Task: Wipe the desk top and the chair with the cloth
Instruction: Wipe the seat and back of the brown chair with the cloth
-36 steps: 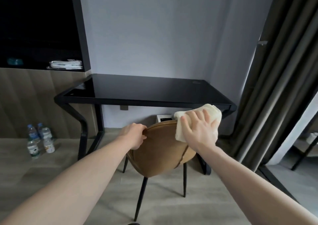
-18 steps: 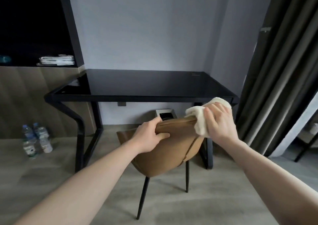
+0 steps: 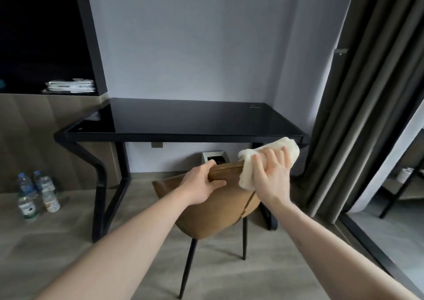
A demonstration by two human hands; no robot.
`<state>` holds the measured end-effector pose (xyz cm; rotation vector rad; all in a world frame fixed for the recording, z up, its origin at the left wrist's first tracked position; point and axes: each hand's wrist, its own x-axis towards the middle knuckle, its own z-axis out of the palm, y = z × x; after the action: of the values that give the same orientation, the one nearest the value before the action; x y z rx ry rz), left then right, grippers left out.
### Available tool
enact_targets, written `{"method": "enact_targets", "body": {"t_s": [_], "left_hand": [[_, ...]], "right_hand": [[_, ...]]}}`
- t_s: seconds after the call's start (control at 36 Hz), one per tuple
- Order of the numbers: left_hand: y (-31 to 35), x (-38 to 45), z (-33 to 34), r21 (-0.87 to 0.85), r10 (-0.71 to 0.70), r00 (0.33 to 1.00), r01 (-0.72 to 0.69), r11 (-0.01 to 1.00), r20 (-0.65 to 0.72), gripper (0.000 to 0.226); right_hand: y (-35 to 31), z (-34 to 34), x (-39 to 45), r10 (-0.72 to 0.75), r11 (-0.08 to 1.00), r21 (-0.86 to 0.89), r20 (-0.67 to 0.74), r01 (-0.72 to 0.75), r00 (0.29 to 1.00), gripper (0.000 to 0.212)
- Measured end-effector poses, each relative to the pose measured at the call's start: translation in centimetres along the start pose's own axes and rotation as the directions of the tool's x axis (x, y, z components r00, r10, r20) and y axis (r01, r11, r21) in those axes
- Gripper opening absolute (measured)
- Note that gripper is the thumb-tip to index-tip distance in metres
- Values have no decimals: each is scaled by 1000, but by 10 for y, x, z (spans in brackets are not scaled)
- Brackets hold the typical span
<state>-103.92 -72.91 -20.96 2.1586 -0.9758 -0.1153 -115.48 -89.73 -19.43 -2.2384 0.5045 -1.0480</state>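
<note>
A tan leather chair (image 3: 213, 210) on thin black legs stands in front of the black glossy desk (image 3: 188, 120), its back toward me. My left hand (image 3: 202, 185) grips the top edge of the backrest, thumb on the near side. My right hand (image 3: 271, 176) presses a cream cloth (image 3: 246, 173) against the right end of the backrest's top edge, fingers spread over the cloth. Part of the cloth sticks up above my fingers, in front of the desk's right corner.
Water bottles (image 3: 36, 194) stand on the floor at the left near the desk leg. A small white bin (image 3: 214, 158) sits under the desk. Grey curtains (image 3: 358, 107) hang at the right. Folded papers (image 3: 68, 86) lie on a dark shelf.
My left hand slid right along the backrest top and gripped it. My right hand with the cloth moved from the back's face up to its top right edge.
</note>
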Motion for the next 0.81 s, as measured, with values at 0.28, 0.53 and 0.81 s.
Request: {"method": "enact_targets", "body": {"t_s": [0.28, 0.53, 0.81], "left_hand": [[-2, 0, 4, -22, -2, 1000, 2, 1000, -21, 18], [-14, 8, 8, -37, 13, 999, -15, 999, -33, 23], [-12, 7, 5, -19, -6, 1000, 6, 1000, -31, 26]], "right_hand": [[9, 3, -5, -180, 979, -84, 51, 184, 982, 34], [62, -23, 79, -67, 998, 19, 46, 66, 997, 37], [44, -32, 82, 233, 902, 353, 93, -251, 968, 19]]}}
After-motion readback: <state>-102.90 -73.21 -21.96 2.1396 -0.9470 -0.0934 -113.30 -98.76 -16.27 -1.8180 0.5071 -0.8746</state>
